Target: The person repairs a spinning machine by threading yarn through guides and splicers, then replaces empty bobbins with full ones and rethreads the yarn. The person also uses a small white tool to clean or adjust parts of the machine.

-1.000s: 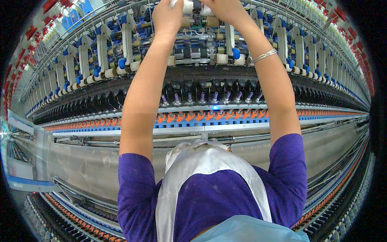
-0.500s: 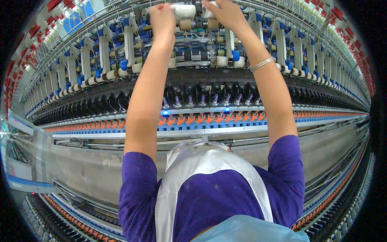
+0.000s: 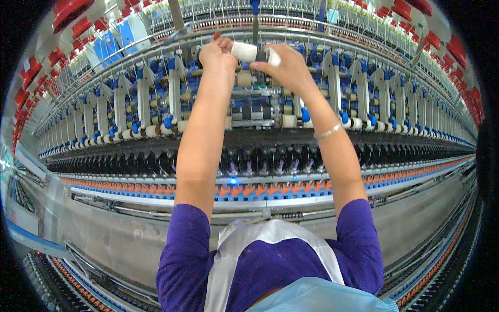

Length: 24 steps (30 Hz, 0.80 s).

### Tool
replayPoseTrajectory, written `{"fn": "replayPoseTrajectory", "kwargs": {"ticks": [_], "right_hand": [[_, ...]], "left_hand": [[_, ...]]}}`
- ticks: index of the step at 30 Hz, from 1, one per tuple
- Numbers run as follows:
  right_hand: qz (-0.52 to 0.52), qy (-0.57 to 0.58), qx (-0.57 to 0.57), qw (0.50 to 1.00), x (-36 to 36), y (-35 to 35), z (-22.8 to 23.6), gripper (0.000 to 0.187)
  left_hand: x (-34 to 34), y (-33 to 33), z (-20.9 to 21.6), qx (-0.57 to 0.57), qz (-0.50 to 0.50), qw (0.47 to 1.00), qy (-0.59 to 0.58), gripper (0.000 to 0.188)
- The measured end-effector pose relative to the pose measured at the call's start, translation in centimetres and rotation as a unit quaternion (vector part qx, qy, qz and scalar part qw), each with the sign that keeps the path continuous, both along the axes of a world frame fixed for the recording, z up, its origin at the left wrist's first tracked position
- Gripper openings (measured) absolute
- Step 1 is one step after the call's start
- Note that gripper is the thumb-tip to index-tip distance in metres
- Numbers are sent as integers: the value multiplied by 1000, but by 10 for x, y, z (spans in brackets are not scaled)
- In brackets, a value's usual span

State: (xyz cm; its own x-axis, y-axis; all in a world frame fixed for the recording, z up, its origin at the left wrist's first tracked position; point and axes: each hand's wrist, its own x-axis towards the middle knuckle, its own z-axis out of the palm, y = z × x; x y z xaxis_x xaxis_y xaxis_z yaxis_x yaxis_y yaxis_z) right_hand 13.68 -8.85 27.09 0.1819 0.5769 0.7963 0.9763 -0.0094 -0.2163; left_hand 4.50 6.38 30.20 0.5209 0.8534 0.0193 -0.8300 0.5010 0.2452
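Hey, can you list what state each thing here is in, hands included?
White roller: held, right end slightly lower.
Left hand: curled at the roller's left end, grip unclear.
Right hand: closed around the roller's right end.
Bright blue light: lit.
Bracelet: worn on the right forearm.
White apron: worn over the purple shirt.

A purple short-sleeved shirt (image 3: 275, 260) shows under a white apron (image 3: 270, 232), with a silvery bracelet (image 3: 329, 131) (on the right forearm (image 3: 339, 158)).

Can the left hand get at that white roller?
Likely yes: the left hand is at the left end of the white roller, nothing visible between them; the right hand grips the other end.
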Motion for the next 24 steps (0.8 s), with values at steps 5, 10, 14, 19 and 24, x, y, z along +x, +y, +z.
{"fn": "replayPoseTrajectory", "kwargs": {"ticks": [5,10,14,19,24], "right_hand": [[67,76,117,988,-12,-3,-15,39],[-6,105,71,992,-9,3,27,35],[311,494,171,794,13,16,63,41],[404,539,164,720,-25,-25,18,56],[81,135,21,987,-39,-130,15,41]], "left_hand": [[0,8,-11,-6,-18,998,-66,20],[13,11,2,-32,-30,998,-45,29],[29,-15,33,276,25,961,15,23],[-2,-87,24,699,358,531,318,42],[-55,-133,-7,639,-2,721,270,40]]}}
